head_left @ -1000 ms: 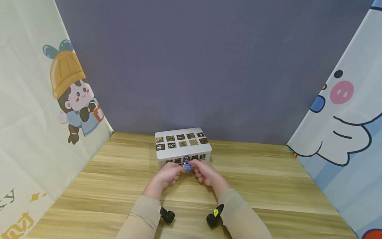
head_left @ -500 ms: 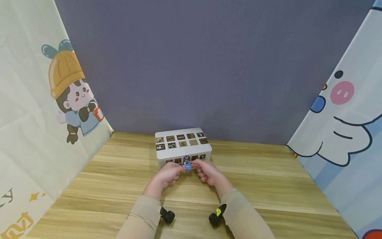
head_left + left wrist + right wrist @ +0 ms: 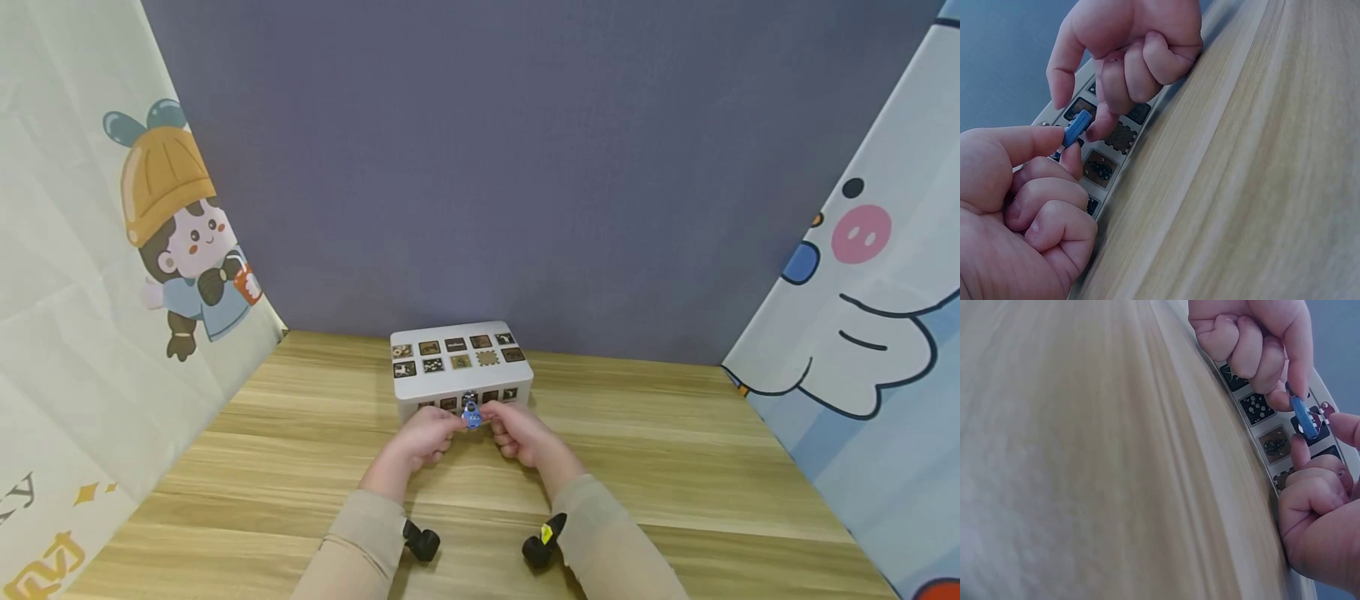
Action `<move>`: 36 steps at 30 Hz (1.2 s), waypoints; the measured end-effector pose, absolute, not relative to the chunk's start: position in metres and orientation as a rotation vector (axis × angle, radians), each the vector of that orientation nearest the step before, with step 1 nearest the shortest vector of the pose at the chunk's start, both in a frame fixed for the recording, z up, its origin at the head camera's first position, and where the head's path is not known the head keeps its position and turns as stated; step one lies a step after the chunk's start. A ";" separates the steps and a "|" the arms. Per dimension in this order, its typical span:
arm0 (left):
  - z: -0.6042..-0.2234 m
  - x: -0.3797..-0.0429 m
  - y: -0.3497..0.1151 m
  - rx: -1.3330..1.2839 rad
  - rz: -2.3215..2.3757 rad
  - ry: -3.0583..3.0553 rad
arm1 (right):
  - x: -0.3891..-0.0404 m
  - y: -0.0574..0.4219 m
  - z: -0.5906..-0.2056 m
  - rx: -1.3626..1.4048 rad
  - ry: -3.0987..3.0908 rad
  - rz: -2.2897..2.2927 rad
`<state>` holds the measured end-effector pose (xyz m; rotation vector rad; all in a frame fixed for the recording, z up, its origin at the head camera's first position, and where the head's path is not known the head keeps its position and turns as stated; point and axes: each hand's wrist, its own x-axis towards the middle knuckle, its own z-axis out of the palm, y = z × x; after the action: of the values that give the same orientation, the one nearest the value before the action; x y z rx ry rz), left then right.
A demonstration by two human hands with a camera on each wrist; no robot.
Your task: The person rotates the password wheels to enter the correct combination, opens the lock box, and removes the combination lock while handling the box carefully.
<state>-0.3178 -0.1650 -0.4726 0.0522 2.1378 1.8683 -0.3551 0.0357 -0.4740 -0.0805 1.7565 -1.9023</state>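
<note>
A small blue combination padlock (image 3: 472, 416) hangs at the metal clasp on the front of a white box (image 3: 442, 382) with small square pictures. My left hand (image 3: 427, 433) pinches the padlock's left side between thumb and index finger, its other fingers curled. In the left wrist view the blue padlock (image 3: 1077, 129) is tilted, and my right hand (image 3: 1138, 53) has thumb and index finger spread around it. From the right wrist view, the right index finger (image 3: 1299, 450) is close to the padlock's lower edge; whether it touches is unclear. White dials line one side of the padlock (image 3: 1304, 417).
The box stands on a wood-grain table (image 3: 645, 458), near a grey-purple back panel (image 3: 480, 167). Cartoon-printed curtains flank the table, one on the left (image 3: 67, 250) and one on the right (image 3: 900, 358). A black wrist camera (image 3: 422, 542) sits below the left sleeve.
My right hand has shifted slightly outward to the right from the padlock since a second ago. The left hand keeps its pinch, and the box stays in place.
</note>
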 end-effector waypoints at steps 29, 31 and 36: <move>-0.475 -0.319 -0.165 0.089 1.913 2.063 | -0.355 0.023 -0.479 -0.138 1.825 -1.868; -0.476 -0.320 -0.165 0.088 1.922 2.057 | -0.355 0.023 -0.479 -0.141 1.838 -1.864; -0.477 -0.320 -0.165 0.086 1.925 2.059 | -0.355 0.021 -0.479 -0.140 1.851 -1.863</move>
<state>-0.3205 -0.1650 -0.4769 0.0855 2.0587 1.9252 -0.3547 0.0211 -0.4793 -0.1400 1.8512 -1.8627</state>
